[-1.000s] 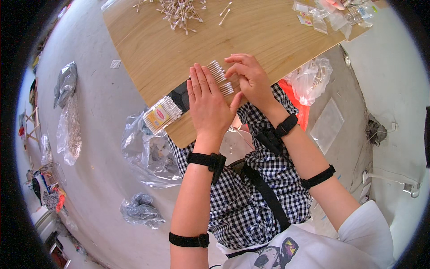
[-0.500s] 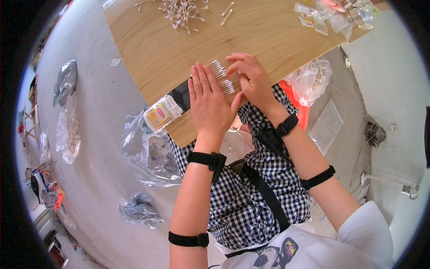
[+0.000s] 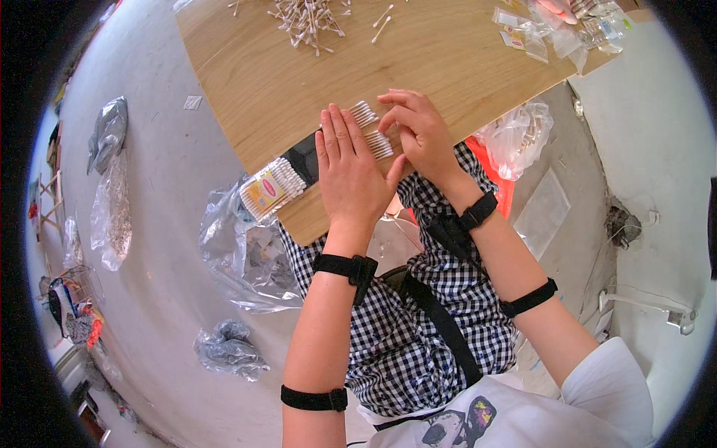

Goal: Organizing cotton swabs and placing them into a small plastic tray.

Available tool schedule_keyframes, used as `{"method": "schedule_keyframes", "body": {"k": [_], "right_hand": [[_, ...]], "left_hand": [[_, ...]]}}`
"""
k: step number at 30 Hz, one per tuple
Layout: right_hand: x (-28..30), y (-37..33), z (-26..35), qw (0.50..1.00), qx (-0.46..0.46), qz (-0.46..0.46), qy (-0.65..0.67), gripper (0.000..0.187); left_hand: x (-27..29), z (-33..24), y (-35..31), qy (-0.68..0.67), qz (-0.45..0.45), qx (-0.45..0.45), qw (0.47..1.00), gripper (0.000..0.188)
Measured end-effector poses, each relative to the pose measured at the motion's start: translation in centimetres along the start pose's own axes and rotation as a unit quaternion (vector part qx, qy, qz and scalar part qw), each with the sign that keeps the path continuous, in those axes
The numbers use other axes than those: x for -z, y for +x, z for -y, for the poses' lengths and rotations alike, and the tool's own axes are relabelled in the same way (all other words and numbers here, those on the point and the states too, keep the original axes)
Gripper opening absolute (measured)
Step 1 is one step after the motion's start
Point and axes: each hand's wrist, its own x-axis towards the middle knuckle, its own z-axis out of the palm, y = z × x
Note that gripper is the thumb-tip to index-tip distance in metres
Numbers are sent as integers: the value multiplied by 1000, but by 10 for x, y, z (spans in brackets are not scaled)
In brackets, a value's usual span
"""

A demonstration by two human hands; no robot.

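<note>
- The left hand (image 3: 349,173) lies flat, palm down and fingers straight and together, on the wooden surface (image 3: 441,67), holding nothing; its fingertips rest against a row of cotton swabs (image 3: 371,130).
- The right hand (image 3: 418,131) is just to its right, fingers curled and narrow, the tips pressing on the same row of white-tipped swabs, which lies between the two hands.
- Left of the left hand, at the surface's near edge, lies one packed bundle of cotton swabs (image 3: 272,187), with a yellow label bearing a red oval and a ribbed row of white tips.
- Well beyond both hands, one loose heap of cotton swabs (image 3: 310,16) is scattered on the wood.
- Far right of the right hand, several small clear plastic packets (image 3: 549,33) lie crumpled at the surface's corner.
- Below the surface, a clear plastic bag (image 3: 243,257) lies on the grey floor.
</note>
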Motion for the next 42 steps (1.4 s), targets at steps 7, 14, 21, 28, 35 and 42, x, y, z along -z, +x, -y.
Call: {"method": "schedule_keyframes", "body": {"k": [7, 14, 21, 28, 35, 42], "right_hand": [[-2, 3, 2, 996, -78, -1, 51, 25], [-2, 13, -4, 999, -4, 20, 35, 27], [1, 8, -1, 999, -3, 46, 10, 27], [0, 10, 4, 999, -31, 8, 29, 13], [3, 20, 14, 999, -6, 45, -14, 9], [-15, 54, 2, 994, 38, 35, -99, 10]], "left_hand": [[3, 0, -3, -21, 10, 9, 1000, 96], [9, -1, -5, -26, 10, 5, 1000, 98], [10, -3, -7, -33, 26, 8, 999, 99], [12, -3, -8, -50, 28, 18, 998, 98], [15, -4, -8, -67, 36, 23, 997, 96], [22, -5, -11, -55, 34, 24, 998, 92]]}}
